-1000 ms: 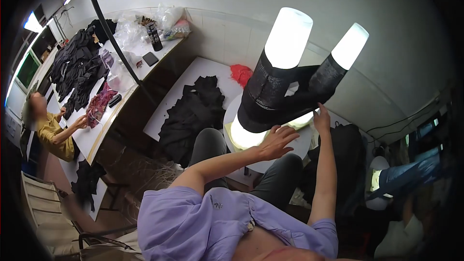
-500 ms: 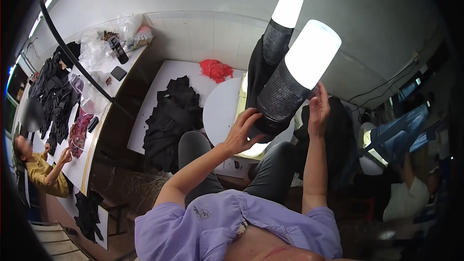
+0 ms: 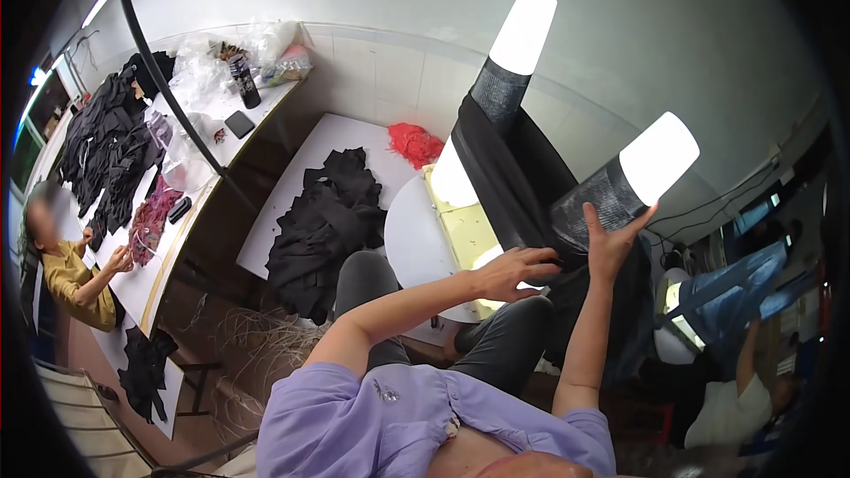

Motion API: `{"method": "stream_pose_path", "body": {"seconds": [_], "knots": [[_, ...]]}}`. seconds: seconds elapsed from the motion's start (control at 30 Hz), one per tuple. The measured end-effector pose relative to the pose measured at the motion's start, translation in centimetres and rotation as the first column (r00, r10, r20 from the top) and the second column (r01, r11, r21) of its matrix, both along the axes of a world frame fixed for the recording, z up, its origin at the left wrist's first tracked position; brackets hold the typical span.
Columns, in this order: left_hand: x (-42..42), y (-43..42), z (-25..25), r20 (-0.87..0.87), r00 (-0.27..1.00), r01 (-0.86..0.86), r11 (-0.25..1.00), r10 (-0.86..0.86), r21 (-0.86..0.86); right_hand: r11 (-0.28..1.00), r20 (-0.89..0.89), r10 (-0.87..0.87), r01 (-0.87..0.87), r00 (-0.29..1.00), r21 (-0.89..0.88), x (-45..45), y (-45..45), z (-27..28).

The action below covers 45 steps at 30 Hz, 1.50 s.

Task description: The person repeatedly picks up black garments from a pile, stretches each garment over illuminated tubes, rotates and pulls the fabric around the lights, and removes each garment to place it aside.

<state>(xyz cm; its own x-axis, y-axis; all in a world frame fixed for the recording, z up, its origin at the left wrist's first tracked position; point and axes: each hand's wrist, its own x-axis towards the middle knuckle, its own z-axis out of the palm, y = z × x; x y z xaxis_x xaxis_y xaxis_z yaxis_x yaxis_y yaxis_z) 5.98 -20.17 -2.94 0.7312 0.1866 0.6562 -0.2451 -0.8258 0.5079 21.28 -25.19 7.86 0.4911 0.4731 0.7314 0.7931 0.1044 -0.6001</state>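
We are bending our left arm (image 3: pixel 416 304) across the front of our body, the left hand (image 3: pixel 516 273) reaching rightward with fingers extended and thumb apart. We are stretching our right arm (image 3: pixel 593 332) forward, the right hand (image 3: pixel 613 246) spreading its thumb and fingers wide.

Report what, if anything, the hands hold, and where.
Right hand: against black fabric, at the band around the rightmost glowing white cylinder. Left hand: at the fabric's lower edge. Whether either grips cannot be told.

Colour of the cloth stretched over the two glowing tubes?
The cloth is black; best seen in the head view, the only one.
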Motion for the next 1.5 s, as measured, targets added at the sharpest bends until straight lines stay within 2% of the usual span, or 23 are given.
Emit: {"method": "stream_pose_path", "body": {"seconds": [0.1, 0.23, 0.27, 0.37, 0.47, 0.53, 0.63, 0.67, 0.77, 0.87, 0.97, 1.07, 1.17, 1.27, 1.37, 1.43, 1.5], "knots": [[-0.2, 2.5, 1.0, 0.101, 0.991, -0.090, 0.994, 0.083, 0.067, 0.998, -0.071, 0.060, -0.061, 0.996, -0.022, 3.0, 0.5, 0.0], [-2.1, 8.4, 1.7, 0.277, 0.923, -0.262, 0.963, 0.269, -0.062, 0.991, 0.004, 0.129, -0.129, 0.992, -0.047, 6.7, 0.8, 0.0], [-2.9, 10.0, 2.0, 0.304, 0.900, -0.304, 0.950, 0.313, -0.077, 0.980, -0.045, 0.186, -0.189, 0.981, -0.065, 8.2, 1.1, -0.4], [-5.2, 14.9, 2.2, 0.318, 0.786, -0.499, 0.847, 0.531, -0.182, 0.930, -0.219, 0.341, -0.363, 0.914, -0.065, 10.9, 2.0, -0.8], [-7.8, 18.3, 3.5, 0.249, 0.724, -0.590, 0.765, 0.643, -0.259, 0.922, -0.250, 0.351, -0.379, 0.902, -0.075, 12.1, 2.2, -1.0], [-8.7, 19.4, 4.7, 0.218, 0.651, -0.673, 0.686, 0.727, -0.277, 0.934, -0.181, 0.334, -0.351, 0.925, -0.073, 13.4, 2.9, -1.5], [-9.4, 21.3, 5.9, 0.222, 0.651, -0.660, 0.686, 0.726, -0.306, 0.953, -0.164, 0.267, -0.286, 0.949, -0.099, 14.7, 3.7, -1.8], [-9.7, 21.3, 6.4, 0.242, 0.657, -0.653, 0.699, 0.714, -0.290, 0.969, -0.087, 0.215, -0.223, 0.973, -0.104, 14.9, 3.7, -1.8], [-9.5, 21.9, 7.4, 0.299, 0.619, -0.736, 0.669, 0.726, -0.101, 0.983, -0.058, 0.104, -0.111, 0.993, -0.146, 14.4, 3.4, -0.7], [-8.7, 21.9, 8.1, 0.325, 0.603, -0.765, 0.644, 0.729, -0.026, 0.995, 0.042, -0.052, 0.056, 0.998, -0.086, 14.0, 4.0, 0.1], [-8.2, 22.5, 7.7, 0.348, 0.591, -0.778, 0.629, 0.728, 0.004, 0.985, 0.192, -0.168, 0.160, 0.967, 0.058, 12.9, 5.1, 1.9], [-8.6, 22.9, 7.1, 0.342, 0.581, -0.803, 0.589, 0.738, 0.094, 0.972, 0.260, -0.228, 0.203, 0.938, 0.117, 12.7, 6.7, 2.8], [-8.8, 22.3, 7.4, 0.331, 0.603, -0.798, 0.546, 0.726, 0.257, 0.962, 0.396, -0.259, 0.274, 0.881, 0.020, 13.0, 6.7, 2.7], [-8.5, 22.8, 7.3, 0.178, 0.600, -0.796, 0.560, 0.780, 0.228, 0.931, 0.577, -0.267, 0.361, 0.772, -0.052, 13.1, 6.1, 2.8], [-8.8, 24.7, 9.7, 0.302, 0.574, -0.819, 0.540, 0.761, 0.196, 0.929, 0.666, -0.265, 0.369, 0.698, -0.017, 13.7, 6.0, 4.4], [-8.8, 26.3, 13.4, 0.386, 0.506, -0.862, 0.464, 0.771, 0.204, 0.928, 0.688, -0.291, 0.371, 0.665, 0.033, 14.7, 6.3, 7.2], [-8.9, 28.1, 18.1, 0.518, 0.430, -0.893, 0.432, 0.739, 0.124, 0.919, 0.626, -0.335, 0.391, 0.704, 0.051, 16.1, 7.0, 10.8]]}}
